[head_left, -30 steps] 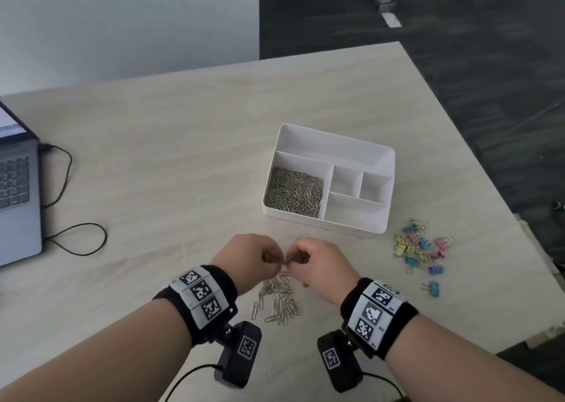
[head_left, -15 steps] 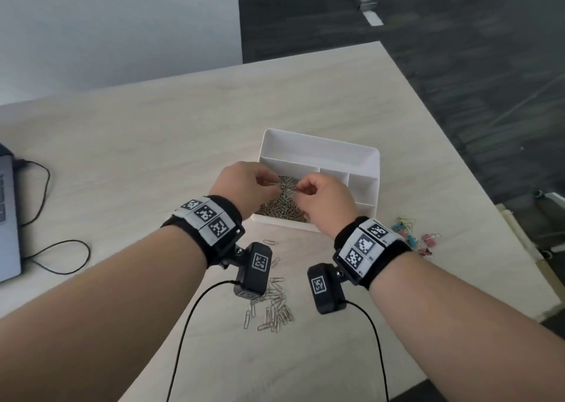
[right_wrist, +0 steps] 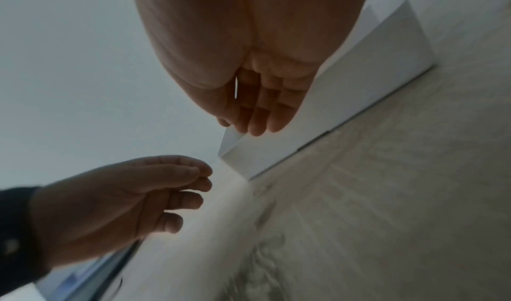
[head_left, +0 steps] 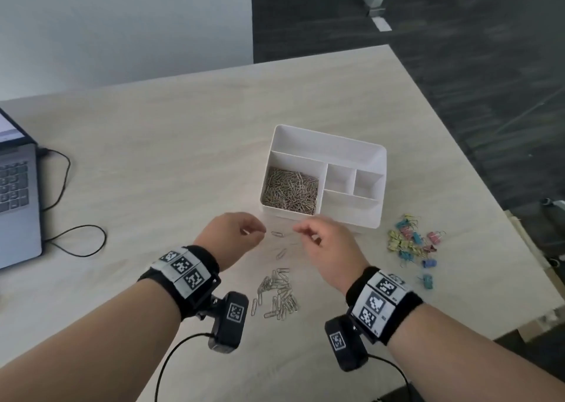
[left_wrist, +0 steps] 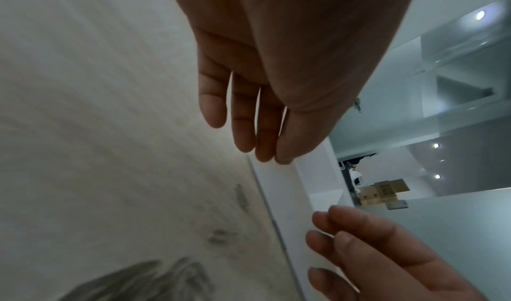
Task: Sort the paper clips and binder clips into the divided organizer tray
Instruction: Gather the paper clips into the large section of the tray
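Observation:
The white divided tray (head_left: 371, 152) sits mid-table, its large left compartment full of silver paper clips (head_left: 290, 192); the other compartments are bare. A loose pile of paper clips (head_left: 276, 294) lies on the table between my wrists, with two strays (head_left: 277, 234) nearer the tray. Coloured binder clips (head_left: 411, 244) lie right of the tray. My left hand (head_left: 241, 233) and right hand (head_left: 315, 238) hover just in front of the tray, fingers relaxed and empty. The wrist views show the left hand (left_wrist: 257, 113) and right hand (right_wrist: 249, 109) with loose fingers beside the tray's wall (right_wrist: 345, 100).
A grey laptop (head_left: 16, 196) with a black cable (head_left: 73, 239) sits at the table's left edge. The table's right edge drops to dark floor.
Both hands carried paper clips from the pile to over the tray's left compartment, let them go, and have drawn back toward me, now empty in front of the tray.

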Motion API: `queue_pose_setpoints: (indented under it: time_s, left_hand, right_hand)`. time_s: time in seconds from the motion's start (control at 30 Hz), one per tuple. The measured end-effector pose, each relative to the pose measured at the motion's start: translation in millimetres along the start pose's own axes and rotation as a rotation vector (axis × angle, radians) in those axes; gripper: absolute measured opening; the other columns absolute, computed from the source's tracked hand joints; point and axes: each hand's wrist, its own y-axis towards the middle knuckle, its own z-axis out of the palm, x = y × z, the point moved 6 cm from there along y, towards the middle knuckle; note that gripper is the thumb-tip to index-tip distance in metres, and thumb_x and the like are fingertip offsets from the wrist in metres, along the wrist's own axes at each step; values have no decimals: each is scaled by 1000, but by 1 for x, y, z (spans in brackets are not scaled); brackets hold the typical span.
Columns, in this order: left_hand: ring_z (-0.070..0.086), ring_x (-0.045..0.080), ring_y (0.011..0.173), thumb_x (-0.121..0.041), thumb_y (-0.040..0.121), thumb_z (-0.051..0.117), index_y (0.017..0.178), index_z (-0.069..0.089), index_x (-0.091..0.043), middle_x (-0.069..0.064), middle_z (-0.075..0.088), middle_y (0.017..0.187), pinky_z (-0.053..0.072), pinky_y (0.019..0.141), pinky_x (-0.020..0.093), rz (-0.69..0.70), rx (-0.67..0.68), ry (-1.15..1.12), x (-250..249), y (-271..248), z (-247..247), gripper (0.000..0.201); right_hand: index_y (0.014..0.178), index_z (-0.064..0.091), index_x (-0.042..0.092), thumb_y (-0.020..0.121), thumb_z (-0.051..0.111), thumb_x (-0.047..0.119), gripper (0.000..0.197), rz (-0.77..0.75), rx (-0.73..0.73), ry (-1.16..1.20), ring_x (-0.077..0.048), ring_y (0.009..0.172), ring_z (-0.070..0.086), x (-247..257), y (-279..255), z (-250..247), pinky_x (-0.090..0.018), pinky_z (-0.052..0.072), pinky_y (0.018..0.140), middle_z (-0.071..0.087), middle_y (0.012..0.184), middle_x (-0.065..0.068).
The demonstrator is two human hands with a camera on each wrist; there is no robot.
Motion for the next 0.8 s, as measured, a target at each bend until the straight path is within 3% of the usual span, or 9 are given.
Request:
queue_pose_setpoints:
  time_s: [0.07,0.13,0.2,0.27,0.33,0.47,0.6,0.7,0.8]
  left_hand:
    - [59,-5,76,-27,87,67,88,68,-37,-20,65,81,43,70,16,-38,50,30,17,-11,13,10]
    - [61,-1,79,-26,84,68,92,70,-36,-17,66,85,48,76,20,-62,74,73,30,-19,22,13]
    - [63,5,82,-26,81,69,96,72,-33,-16,65,87,52,84,26,-64,109,131,38,-28,29,17]
    - [63,7,84,-25,81,69,98,72,-31,-15,64,88,52,85,27,-49,147,187,41,-37,35,18]
    - [62,9,85,-24,80,70,98,72,-29,-14,62,87,51,83,25,-37,162,214,43,-46,36,19]
    - [58,8,84,-28,78,73,101,71,-28,-14,57,88,47,80,21,-18,177,254,50,-60,41,23]
    - [58,10,88,-29,78,71,101,69,-30,-12,56,94,46,80,22,15,157,298,52,-70,49,24]
    - [57,13,91,-30,77,71,108,64,-30,-11,52,98,47,83,25,34,138,309,51,-71,53,31]
    - [58,17,102,-34,77,72,125,56,-31,-7,50,117,47,90,28,50,116,331,49,-70,56,51]
  right_hand:
    - [123,67,18,90,54,1,39,-36,118,-77,-10,111,58,0,-7,20,-23,43,103,66,122,2]
    - [143,50,19,88,51,4,57,-24,253,-181,-14,133,43,-5,-8,38,-23,27,115,50,146,-1]
    - [155,27,22,89,50,13,70,-8,360,-345,-19,146,25,-10,-9,54,-37,21,121,27,162,2]
    - [157,15,25,89,49,22,76,-19,424,-467,-19,148,16,-13,-11,63,-44,21,120,14,165,7]
    - [157,16,25,90,48,23,75,-59,435,-508,-18,147,16,-13,-16,68,-45,22,118,16,165,9]
    - [152,35,16,87,47,15,66,-190,395,-457,-25,140,33,-20,-36,71,-45,29,116,38,156,-1]
    - [143,49,15,81,50,17,62,-321,372,-405,-22,127,46,-25,-60,72,-37,35,114,53,141,-1]
    - [144,48,18,80,61,36,68,-280,375,-355,-20,122,44,-29,-69,66,-32,34,111,51,135,2]
    - [149,39,22,76,66,56,86,-174,383,-408,-19,121,40,-37,-73,63,-34,37,109,42,134,4]
